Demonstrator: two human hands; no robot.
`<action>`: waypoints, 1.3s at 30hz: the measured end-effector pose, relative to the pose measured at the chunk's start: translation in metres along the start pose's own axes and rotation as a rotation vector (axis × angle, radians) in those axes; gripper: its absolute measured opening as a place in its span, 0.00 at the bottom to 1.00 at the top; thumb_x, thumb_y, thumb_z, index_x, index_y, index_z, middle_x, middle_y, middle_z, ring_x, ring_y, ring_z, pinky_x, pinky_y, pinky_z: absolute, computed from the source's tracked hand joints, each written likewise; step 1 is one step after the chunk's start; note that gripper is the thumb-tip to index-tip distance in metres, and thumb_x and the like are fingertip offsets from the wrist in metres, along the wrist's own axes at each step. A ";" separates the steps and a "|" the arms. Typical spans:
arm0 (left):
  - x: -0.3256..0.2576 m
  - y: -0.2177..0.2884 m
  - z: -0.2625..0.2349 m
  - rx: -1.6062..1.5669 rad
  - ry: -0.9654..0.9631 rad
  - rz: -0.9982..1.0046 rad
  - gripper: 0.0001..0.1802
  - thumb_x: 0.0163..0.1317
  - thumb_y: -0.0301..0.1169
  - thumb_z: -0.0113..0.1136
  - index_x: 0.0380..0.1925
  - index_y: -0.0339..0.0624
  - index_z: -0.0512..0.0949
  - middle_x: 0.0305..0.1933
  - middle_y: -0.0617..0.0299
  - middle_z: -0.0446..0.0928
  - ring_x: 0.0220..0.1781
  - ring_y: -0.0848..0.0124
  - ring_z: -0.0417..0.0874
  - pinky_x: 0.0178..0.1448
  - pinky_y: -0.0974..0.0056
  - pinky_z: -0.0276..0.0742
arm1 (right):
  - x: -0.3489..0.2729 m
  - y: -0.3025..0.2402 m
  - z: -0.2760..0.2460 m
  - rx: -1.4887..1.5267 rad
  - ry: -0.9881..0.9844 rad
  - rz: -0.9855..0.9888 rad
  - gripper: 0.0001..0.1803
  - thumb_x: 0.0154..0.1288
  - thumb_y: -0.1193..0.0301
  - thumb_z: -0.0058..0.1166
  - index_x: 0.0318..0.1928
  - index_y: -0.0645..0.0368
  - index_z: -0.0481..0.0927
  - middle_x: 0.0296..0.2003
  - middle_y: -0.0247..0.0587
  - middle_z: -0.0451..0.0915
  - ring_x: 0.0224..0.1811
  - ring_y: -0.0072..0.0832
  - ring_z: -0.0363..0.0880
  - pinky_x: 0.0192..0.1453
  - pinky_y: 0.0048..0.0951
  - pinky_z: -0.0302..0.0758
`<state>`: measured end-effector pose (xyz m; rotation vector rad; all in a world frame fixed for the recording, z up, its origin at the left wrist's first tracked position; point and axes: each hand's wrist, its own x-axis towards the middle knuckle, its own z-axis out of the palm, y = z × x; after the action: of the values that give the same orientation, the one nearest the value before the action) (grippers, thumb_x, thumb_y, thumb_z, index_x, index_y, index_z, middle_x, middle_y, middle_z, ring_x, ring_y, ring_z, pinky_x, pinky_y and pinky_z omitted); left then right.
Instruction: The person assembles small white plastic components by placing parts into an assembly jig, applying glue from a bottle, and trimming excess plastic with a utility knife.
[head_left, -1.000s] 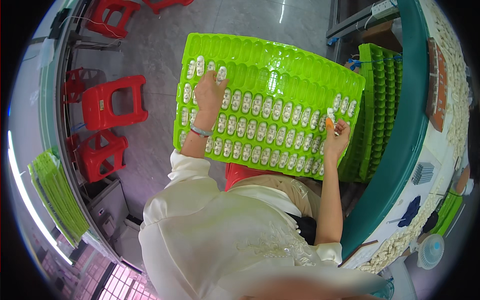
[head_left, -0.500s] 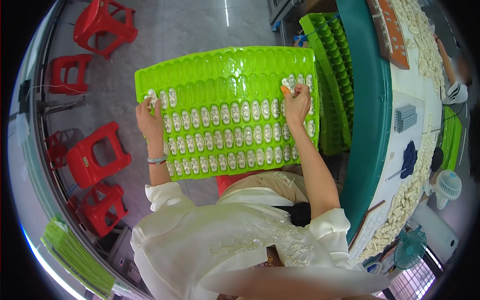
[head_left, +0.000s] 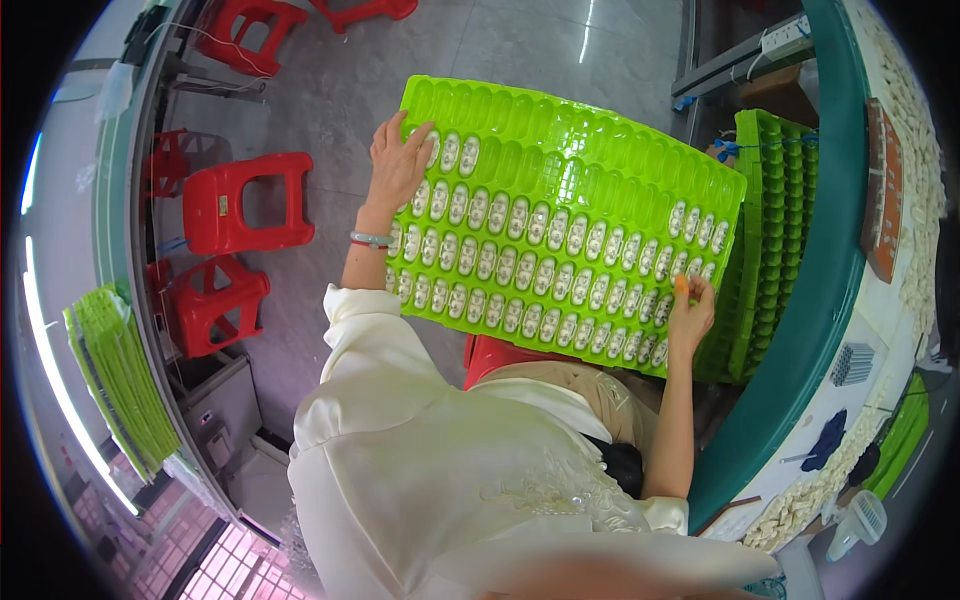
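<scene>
Nearest is the person's cream top [head_left: 390,420], beyond which a bright green moulded tray [head_left: 610,150] extends over the lap, its long cells laid out in rows. White oblong pieces [head_left: 519,216] occupy the three nearer rows, apart from spots the hands cover; the next row bears pieces only toward its two ends, and the farthest shows bare cells. The right hand [head_left: 692,312], with an orange covering [head_left: 681,284] on one digit, bends over pieces near the tray's right edge, fingertips close together; whether they pinch a piece cannot be told. The left hand [head_left: 398,165] lies over the tray's far left corner, fingers somewhat apart, one tip beside a white piece; whether it grips the rim or a piece is hidden. In handling, a light fingertip touch, with the tray kept level, would probably set each piece squarely without unseating its neighbours; lining pieces up with the cell's long axis seems advisable. To the right stand more green trays [head_left: 780,220], next to the counter's teal edge [head_left: 800,340]. Farther off, at left, red stools [head_left: 247,240] stand on the grey floor [head_left: 345,110].
</scene>
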<state>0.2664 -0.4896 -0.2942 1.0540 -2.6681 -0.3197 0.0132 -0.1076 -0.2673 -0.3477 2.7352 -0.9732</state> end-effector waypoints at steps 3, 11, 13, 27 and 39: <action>0.000 -0.001 -0.002 -0.006 0.029 0.017 0.17 0.63 0.38 0.51 0.52 0.50 0.75 0.62 0.48 0.61 0.63 0.49 0.58 0.64 0.50 0.56 | -0.028 0.017 -0.021 0.040 -0.069 0.041 0.12 0.59 0.72 0.58 0.42 0.63 0.76 0.30 0.39 0.78 0.31 0.26 0.75 0.34 0.26 0.71; 0.047 0.044 -0.018 -0.225 0.320 0.170 0.12 0.57 0.26 0.60 0.42 0.37 0.78 0.47 0.51 0.77 0.49 0.54 0.76 0.53 0.56 0.71 | -0.116 -0.015 -0.102 0.283 -0.119 0.131 0.13 0.60 0.77 0.55 0.46 0.63 0.74 0.31 0.37 0.77 0.34 0.20 0.76 0.40 0.22 0.74; 0.056 0.089 -0.018 -0.420 0.320 0.035 0.12 0.59 0.29 0.60 0.43 0.38 0.78 0.47 0.56 0.78 0.48 0.62 0.78 0.50 0.62 0.73 | -0.137 -0.013 -0.116 0.258 -0.102 0.037 0.16 0.58 0.77 0.58 0.47 0.62 0.73 0.32 0.38 0.79 0.34 0.22 0.77 0.41 0.25 0.75; -0.096 0.688 -0.103 -0.696 -0.513 1.888 0.27 0.50 0.40 0.67 0.49 0.42 0.73 0.49 0.52 0.72 0.50 0.54 0.75 0.52 0.58 0.73 | -0.320 0.025 -0.317 0.049 0.602 0.209 0.20 0.54 0.70 0.61 0.47 0.62 0.73 0.39 0.47 0.75 0.39 0.40 0.75 0.46 0.33 0.73; -0.170 0.720 -0.064 -0.322 -0.762 1.856 0.35 0.43 0.40 0.71 0.51 0.40 0.71 0.47 0.48 0.72 0.49 0.52 0.74 0.52 0.58 0.71 | -0.223 0.173 -0.393 -0.711 0.448 -0.068 0.28 0.48 0.73 0.60 0.53 0.58 0.70 0.56 0.45 0.68 0.61 0.41 0.62 0.64 0.37 0.60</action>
<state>-0.0518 0.1351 -0.0487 -1.9136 -2.6369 -0.6608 0.0892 0.3193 -0.0526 -0.3640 3.4331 -0.0355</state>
